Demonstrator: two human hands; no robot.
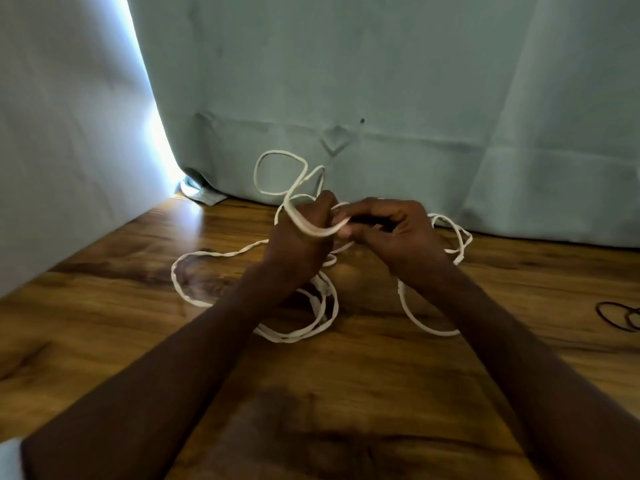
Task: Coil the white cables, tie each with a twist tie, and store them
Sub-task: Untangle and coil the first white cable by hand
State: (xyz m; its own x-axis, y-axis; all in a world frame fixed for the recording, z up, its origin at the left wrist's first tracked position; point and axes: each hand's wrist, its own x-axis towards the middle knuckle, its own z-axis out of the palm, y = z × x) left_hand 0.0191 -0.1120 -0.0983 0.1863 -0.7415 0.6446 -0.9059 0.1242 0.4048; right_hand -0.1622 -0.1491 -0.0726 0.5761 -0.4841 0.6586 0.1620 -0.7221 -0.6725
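Observation:
A long white cable (194,299) lies in loose, tangled loops on the wooden table (104,323). Both hands are raised above the tangle at the middle of the table. My left hand (298,247) grips a section of the cable, and a loop sticks up behind it toward the curtain. My right hand (394,230) pinches the same cable close to the left hand's fingertips. More loops trail out to the left, under my wrists and to the right of my right hand.
A pale green curtain (381,81) hangs along the table's far edge, with bright light showing at a gap on the left. Thin black ties or bands (620,317) lie at the table's right edge.

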